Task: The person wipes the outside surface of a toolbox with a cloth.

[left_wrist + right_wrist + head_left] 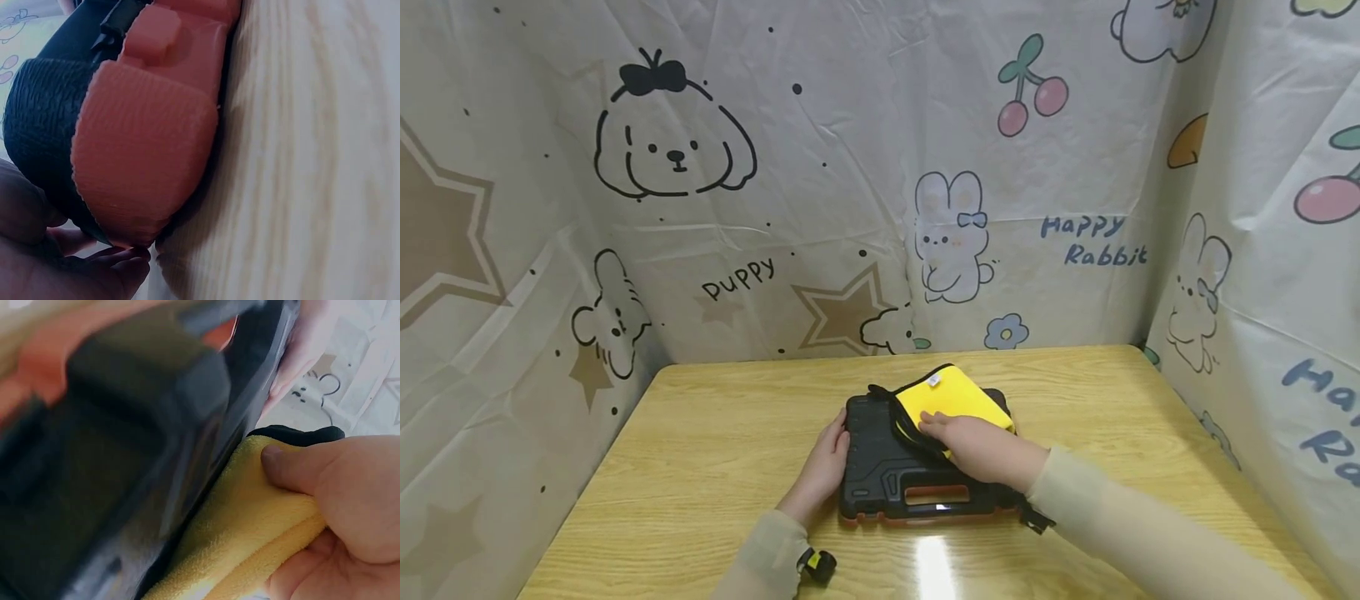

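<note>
A black plastic tool case with an orange-red lower shell lies flat on the table, its handle facing me. My left hand holds the case by its left side, thumb near the upper edge and fingertips low at the corner in the left wrist view. Over the right part of the lid lies a folded yellow cloth with black edging and a small white tag. My right hand grips this cloth, the thumb pressed on top and the other fingers beneath the fold.
The wooden table extends around the case on every side. A white curtain printed with cartoon animals hangs behind it and along both sides. Small black wrist cameras sit at both cuffs, the left one beside the sleeve.
</note>
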Tool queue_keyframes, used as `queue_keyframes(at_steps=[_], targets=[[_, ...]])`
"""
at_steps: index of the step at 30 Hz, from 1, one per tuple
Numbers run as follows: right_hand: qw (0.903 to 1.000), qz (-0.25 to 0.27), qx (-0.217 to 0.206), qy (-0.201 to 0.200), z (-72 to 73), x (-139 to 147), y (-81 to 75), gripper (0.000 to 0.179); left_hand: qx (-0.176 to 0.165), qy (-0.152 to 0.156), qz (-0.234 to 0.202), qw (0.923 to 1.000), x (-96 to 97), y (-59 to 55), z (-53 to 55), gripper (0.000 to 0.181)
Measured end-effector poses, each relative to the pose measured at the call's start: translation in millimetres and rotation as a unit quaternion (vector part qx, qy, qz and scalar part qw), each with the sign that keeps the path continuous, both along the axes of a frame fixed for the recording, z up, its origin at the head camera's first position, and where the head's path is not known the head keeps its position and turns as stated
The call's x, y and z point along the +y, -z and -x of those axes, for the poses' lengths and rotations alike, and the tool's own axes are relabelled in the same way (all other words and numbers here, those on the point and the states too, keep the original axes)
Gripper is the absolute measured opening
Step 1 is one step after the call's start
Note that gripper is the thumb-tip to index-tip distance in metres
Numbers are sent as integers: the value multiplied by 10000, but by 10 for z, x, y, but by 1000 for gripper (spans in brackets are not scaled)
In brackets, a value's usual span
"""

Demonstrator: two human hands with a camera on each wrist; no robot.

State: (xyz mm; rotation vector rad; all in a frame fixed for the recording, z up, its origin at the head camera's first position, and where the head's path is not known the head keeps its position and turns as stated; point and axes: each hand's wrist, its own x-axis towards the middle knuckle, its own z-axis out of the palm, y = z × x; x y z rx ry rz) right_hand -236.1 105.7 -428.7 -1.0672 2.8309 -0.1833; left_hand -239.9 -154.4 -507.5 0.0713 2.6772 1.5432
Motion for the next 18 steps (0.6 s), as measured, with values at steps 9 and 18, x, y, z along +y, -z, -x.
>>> queue_keyframes(at_steps=[9, 18], targets=[[9998, -107, 9, -171, -272, 33, 6, 55, 64, -8, 44, 10000, -7, 9, 8, 51], [9992, -66, 181, -343, -482, 97, 27, 62, 107, 11, 62, 9999, -9, 42, 28, 51]])
